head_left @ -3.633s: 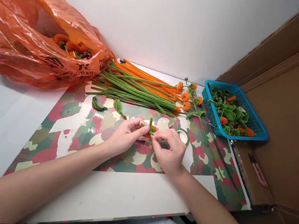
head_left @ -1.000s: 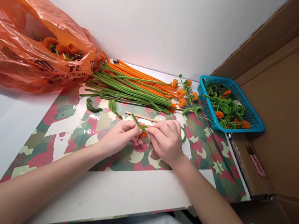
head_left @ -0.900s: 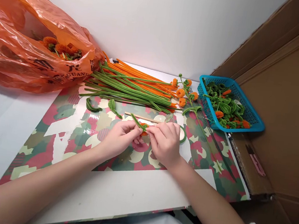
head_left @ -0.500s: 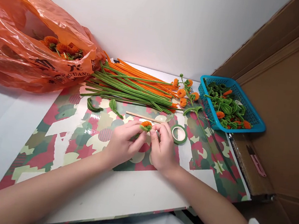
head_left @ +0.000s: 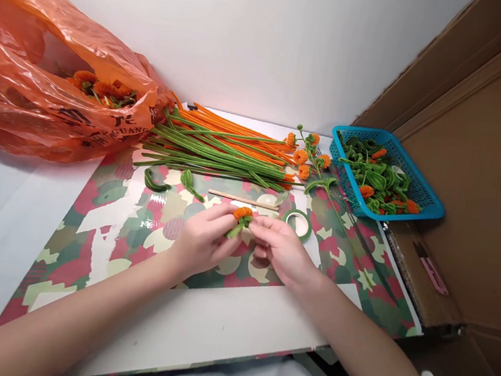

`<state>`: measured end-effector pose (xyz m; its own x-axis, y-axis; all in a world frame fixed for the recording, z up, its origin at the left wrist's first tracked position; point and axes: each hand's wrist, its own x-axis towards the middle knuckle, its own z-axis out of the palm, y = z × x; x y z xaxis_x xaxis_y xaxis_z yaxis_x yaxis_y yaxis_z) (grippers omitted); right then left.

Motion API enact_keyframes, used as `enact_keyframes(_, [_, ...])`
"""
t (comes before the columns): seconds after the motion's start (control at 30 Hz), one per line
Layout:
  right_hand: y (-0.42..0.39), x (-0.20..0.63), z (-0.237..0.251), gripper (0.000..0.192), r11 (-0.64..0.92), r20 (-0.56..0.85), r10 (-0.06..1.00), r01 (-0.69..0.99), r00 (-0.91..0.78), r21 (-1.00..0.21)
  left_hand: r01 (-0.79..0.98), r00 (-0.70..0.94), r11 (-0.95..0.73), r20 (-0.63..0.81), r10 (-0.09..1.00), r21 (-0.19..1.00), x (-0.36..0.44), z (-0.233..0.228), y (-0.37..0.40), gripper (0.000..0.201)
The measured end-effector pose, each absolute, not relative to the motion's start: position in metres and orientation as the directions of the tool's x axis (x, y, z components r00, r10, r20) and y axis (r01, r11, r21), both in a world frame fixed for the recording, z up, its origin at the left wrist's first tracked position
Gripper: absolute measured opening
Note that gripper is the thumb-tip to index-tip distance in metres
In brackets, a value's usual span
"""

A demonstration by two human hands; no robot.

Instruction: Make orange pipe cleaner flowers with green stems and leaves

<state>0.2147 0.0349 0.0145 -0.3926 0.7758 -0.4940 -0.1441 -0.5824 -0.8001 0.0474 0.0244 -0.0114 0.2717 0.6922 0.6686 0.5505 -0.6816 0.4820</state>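
Both hands meet over the patterned mat (head_left: 106,220). My left hand (head_left: 202,240) pinches a small orange pipe-cleaner flower (head_left: 243,214) with a green stem, held upright. My right hand (head_left: 282,252) has its fingertips on the green part just under the orange head. A thin wooden stick (head_left: 242,199) lies on the mat just beyond the hands. A roll of green tape (head_left: 298,222) lies flat to the right of my right hand.
A pile of green and orange pipe cleaners (head_left: 219,145) lies at the back. An orange plastic bag (head_left: 51,69) holds finished flowers at left. A blue basket (head_left: 385,173) of green and orange pieces stands at right, beside cardboard (head_left: 482,178). Two green curled pieces (head_left: 174,180) lie on the mat.
The flower has been turned so its orange head points up, and the green stem now hangs between my fingers. Both hands have shifted slightly nearer to me.
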Motion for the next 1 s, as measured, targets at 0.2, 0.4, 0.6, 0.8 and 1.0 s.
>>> enact_keyframes(0.2, [0.034, 0.211, 0.006, 0.015, 0.041, 0.016, 0.987, 0.156, -0.162, -0.987, 0.378, 0.127, -0.329, 0.304, 0.944, 0.865, 0.044, -0.014, 0.027, 0.021])
enact_keyframes(0.4, [0.029, 0.211, 0.0, 0.018, 0.407, 0.295, 0.906, 0.435, -0.304, -0.803, 0.341, 0.271, -0.44, 0.362, 0.892, 0.831, 0.041, -0.014, 0.026, 0.032])
enact_keyframes(0.6, [0.032, 0.213, -0.003, 0.02, 0.519, 0.409, 0.852, 0.429, -0.326, -0.74, 0.273, 0.247, -0.349, 0.285, 0.926, 0.897, 0.039, -0.015, 0.028, 0.044])
enact_keyframes(0.8, [0.034, 0.212, -0.009, 0.02, 0.382, 0.27, 0.91, 0.387, -0.314, -0.839, 0.387, 0.249, -0.389, 0.311, 0.917, 0.836, 0.043, -0.012, 0.03, 0.028])
enact_keyframes(1.0, [0.037, 0.214, -0.013, 0.02, 0.295, 0.163, 0.928, 0.396, -0.334, -0.869, 0.467, 0.288, -0.531, 0.446, 0.847, 0.707, 0.039, -0.016, 0.03, 0.02])
